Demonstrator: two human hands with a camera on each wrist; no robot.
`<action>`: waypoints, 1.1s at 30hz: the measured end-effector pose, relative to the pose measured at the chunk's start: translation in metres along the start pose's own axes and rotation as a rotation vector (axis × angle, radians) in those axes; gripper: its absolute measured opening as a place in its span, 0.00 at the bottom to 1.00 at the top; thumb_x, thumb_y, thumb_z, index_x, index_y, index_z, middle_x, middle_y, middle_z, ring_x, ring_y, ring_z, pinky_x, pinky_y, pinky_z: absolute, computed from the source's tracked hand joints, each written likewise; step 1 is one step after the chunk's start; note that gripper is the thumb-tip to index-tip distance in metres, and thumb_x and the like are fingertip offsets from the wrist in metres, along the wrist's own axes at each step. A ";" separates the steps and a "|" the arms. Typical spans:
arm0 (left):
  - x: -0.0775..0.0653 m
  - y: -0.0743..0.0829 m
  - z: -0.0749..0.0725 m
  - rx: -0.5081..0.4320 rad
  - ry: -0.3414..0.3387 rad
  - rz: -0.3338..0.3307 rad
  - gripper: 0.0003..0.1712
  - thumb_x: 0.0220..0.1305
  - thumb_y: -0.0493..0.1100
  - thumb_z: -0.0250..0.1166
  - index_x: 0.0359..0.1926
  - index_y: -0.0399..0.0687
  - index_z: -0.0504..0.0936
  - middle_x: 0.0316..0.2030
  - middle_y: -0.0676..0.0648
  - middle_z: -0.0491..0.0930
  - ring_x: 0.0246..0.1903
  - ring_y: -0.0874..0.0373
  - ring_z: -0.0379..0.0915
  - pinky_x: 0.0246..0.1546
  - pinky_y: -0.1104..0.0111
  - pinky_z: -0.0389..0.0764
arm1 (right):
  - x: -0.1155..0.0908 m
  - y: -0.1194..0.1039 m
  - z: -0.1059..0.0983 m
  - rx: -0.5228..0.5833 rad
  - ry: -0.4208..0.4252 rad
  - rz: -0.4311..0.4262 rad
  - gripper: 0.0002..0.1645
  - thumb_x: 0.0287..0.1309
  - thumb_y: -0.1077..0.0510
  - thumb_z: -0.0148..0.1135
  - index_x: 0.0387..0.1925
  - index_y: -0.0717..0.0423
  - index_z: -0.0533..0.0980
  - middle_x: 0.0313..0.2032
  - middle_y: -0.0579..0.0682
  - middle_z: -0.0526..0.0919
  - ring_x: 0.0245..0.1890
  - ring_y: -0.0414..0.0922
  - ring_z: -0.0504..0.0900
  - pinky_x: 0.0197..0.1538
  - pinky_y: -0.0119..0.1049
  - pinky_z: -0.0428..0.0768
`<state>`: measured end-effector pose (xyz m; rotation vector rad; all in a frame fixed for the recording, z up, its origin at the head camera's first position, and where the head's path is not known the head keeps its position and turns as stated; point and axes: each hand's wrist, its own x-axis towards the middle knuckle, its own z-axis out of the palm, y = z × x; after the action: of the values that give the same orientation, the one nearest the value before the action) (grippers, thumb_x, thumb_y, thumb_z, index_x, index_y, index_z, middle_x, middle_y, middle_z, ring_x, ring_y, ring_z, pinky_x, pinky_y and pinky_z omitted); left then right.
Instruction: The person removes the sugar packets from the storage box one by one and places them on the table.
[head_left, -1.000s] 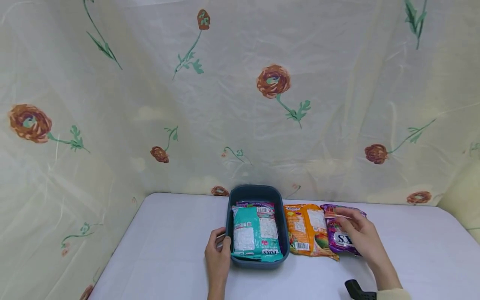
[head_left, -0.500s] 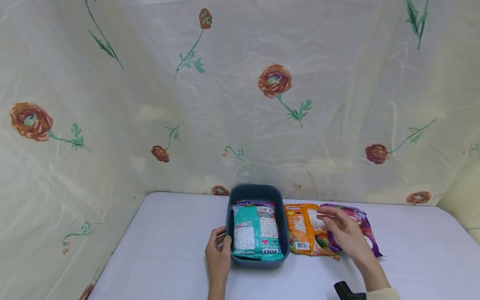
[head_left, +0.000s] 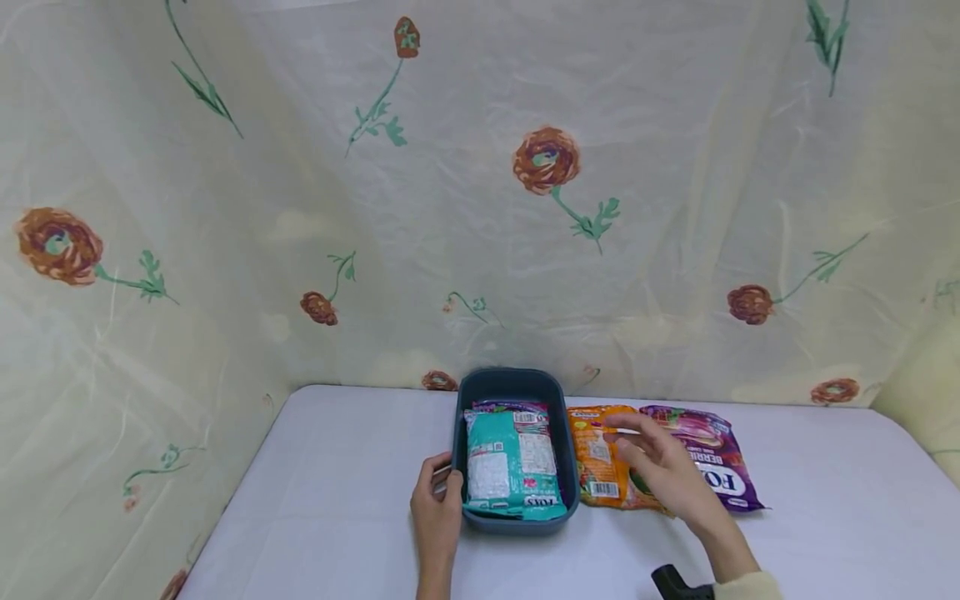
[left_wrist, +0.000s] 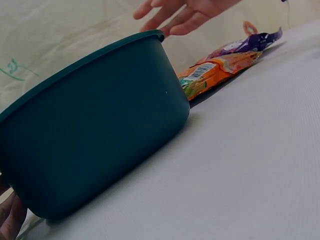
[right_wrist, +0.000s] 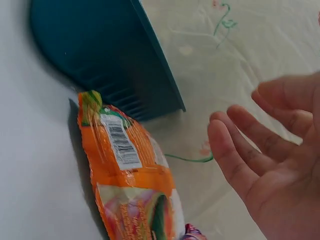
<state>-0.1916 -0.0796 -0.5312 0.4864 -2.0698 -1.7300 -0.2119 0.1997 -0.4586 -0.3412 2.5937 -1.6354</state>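
My left hand rests against the left wall of a dark blue-green plastic bin; its fingers touch the side low in the left wrist view. Inside the bin lies a teal candy bag, with a purple bag partly hidden beneath. My right hand hovers with loosely spread fingers over an orange candy bag, just right of the bin, and holds nothing. The right wrist view shows the orange bag's barcode end close by the bin.
Another purple candy bag lies right of the orange one, partly behind my right hand. All stand on a white-covered table, with a flowered curtain hanging behind its far edge.
My right hand has moved left from over the purple bag to over the orange bag, uncovering more of the purple one. My left hand and the bin have stayed put.
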 end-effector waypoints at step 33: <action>0.000 0.000 -0.001 -0.010 0.007 0.006 0.14 0.57 0.38 0.57 0.45 0.49 0.80 0.46 0.47 0.82 0.45 0.55 0.78 0.44 0.60 0.77 | 0.001 -0.044 0.054 0.044 -0.289 -0.039 0.31 0.66 0.50 0.51 0.68 0.50 0.58 0.71 0.56 0.55 0.71 0.60 0.54 0.66 0.54 0.60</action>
<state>-0.1909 -0.0802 -0.5313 0.4815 -2.0547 -1.7322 -0.1970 0.1335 -0.4431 -0.5808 2.3492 -1.5219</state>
